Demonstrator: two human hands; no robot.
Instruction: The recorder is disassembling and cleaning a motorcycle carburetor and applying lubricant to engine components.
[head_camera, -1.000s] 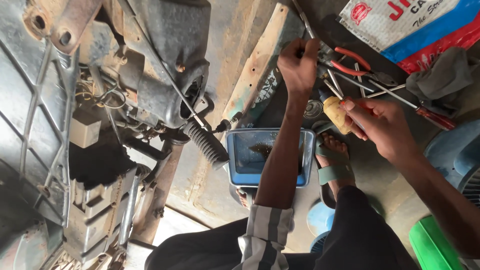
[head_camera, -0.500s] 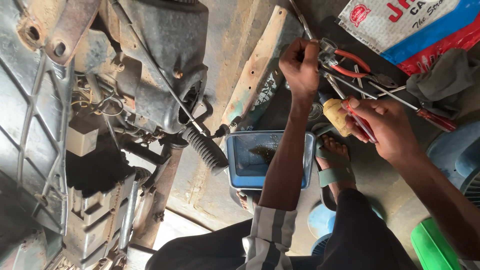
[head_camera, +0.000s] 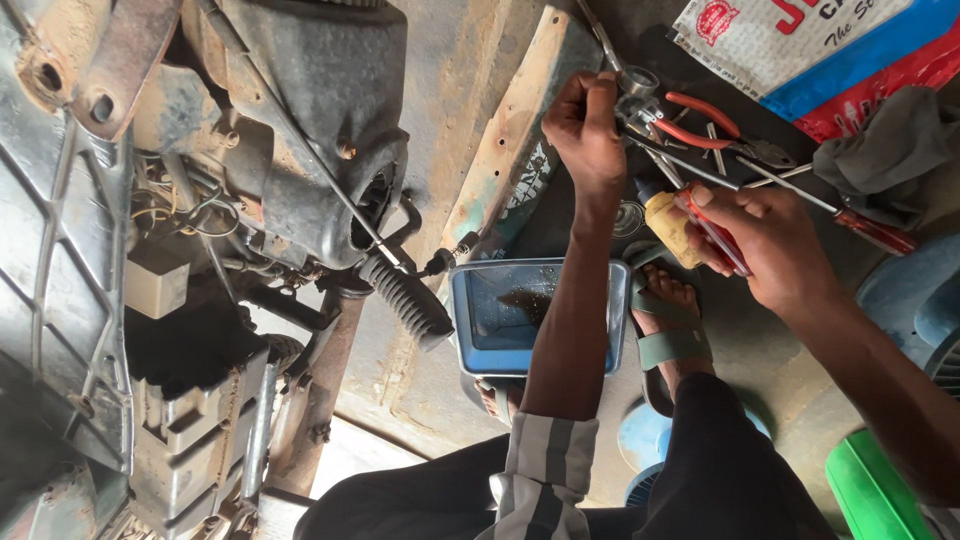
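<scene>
head view, left hand: the left hand (head_camera: 588, 128) is curled into a fist around a small metal part (head_camera: 640, 92), right next to the heap of tools on the ground.
head view, right hand: the right hand (head_camera: 768, 240) has its fingers wrapped round a screwdriver (head_camera: 672, 222) with a yellowish handle, plus a thin red tool lying across the fingers.
tools: red-handled pliers (head_camera: 712, 128) sit just past the metal part, touching the pile.
tray: a blue tray (head_camera: 482, 318) with a dark smear sits under the left forearm.
engine: a grimy engine (head_camera: 300, 150) fills the left side, well apart from both hands.
foot: a sandalled foot (head_camera: 668, 318) is just beside the tray.
</scene>
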